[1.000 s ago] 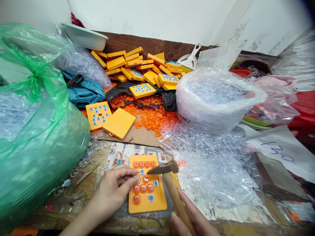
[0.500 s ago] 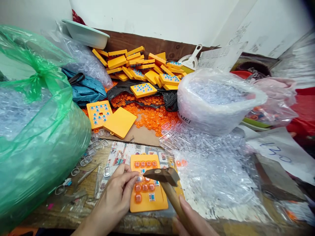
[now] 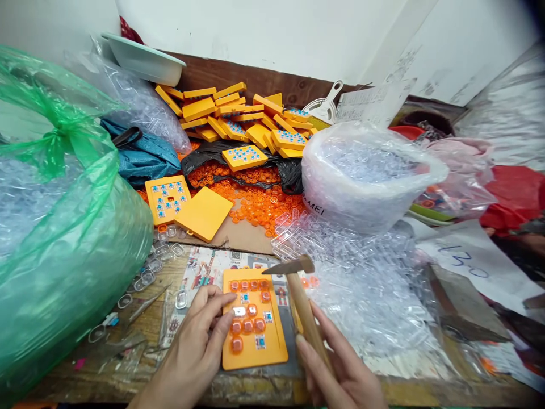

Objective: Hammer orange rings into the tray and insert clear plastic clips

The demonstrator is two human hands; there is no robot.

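Observation:
In front of me lies a yellow-orange plastic panel (image 3: 272, 341) bearing orange translucent caps (image 3: 247, 326), a clear cap (image 3: 239, 311) and bare blue-and-white switch-like pieces (image 3: 260, 341). My left hand (image 3: 202, 329) rests at the panel's left edge. Its thumb and forefinger are apart, their tips close beside the clear cap. My right hand (image 3: 336, 363) is closed round the wooden handle of a hammer (image 3: 304, 301). The hammer's metal head is raised over the panel's upper right corner, apart from the caps.
Similar yellow panels (image 3: 204, 213) lie beyond, with more heaped at the back. Loose orange caps (image 3: 259, 207) spread below them. Clear plastic pieces (image 3: 357, 295) cover the right side. A green bag (image 3: 85, 272) stands left, a white bag (image 3: 353, 199) right.
The hammer has lifted away from the caps, up and to the right. My left fingertips have drawn back slightly from the clear cap, which now shows fully. The view has shifted a little.

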